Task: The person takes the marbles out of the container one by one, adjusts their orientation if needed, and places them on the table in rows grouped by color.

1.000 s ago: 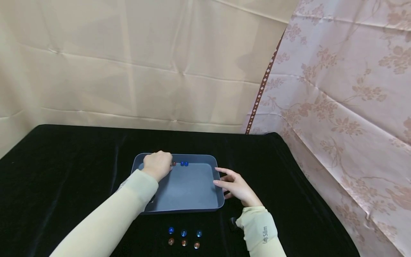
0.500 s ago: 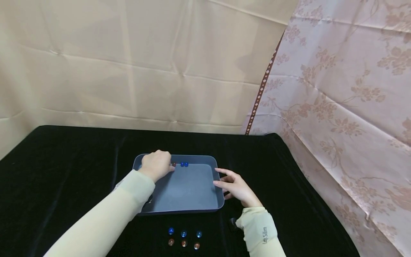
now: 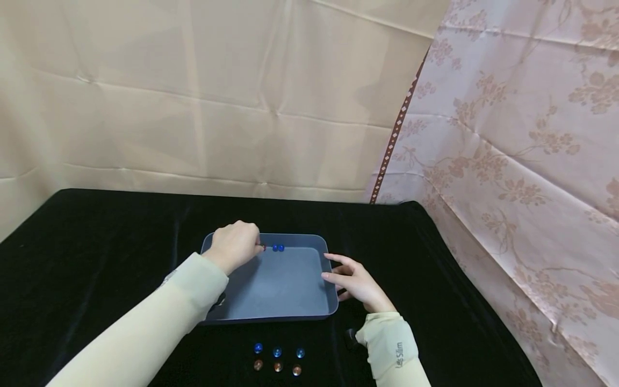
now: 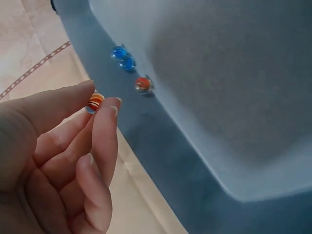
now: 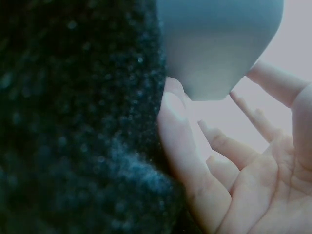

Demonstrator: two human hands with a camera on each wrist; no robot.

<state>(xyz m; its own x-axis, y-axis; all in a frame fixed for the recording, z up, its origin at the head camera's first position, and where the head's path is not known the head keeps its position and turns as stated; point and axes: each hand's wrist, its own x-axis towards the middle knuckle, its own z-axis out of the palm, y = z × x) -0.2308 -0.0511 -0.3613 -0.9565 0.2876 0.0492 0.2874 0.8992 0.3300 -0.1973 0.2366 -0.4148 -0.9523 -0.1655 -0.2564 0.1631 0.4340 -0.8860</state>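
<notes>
Over the far left part of the blue-grey tray (image 3: 282, 290), my left hand (image 3: 235, 248) pinches a striped orange-and-red glass marble (image 4: 94, 103) between thumb and fingertips. Beside it in the left wrist view, an orange marble (image 4: 143, 85) lies inside the tray by the far wall. Two blue marbles (image 4: 123, 58) sit touching each other a little further along that wall. My right hand (image 3: 357, 280) is at the tray's right side, its fingers spread along the rim and outer wall; the right wrist view shows the thumb and fingers around the tray's corner.
Two rows of marbles lie on the black cloth (image 3: 121, 258) in front of the tray: three blue marbles (image 3: 277, 352) behind three orange marbles (image 3: 278, 367). Beige curtain (image 3: 217, 97) and pink floral curtain (image 3: 508, 134) stand behind and to the right.
My left hand has lifted slightly and its forearm has swung left; the thumb now partly covers the orange marble in the head view. The right hand and the tray stay put.
</notes>
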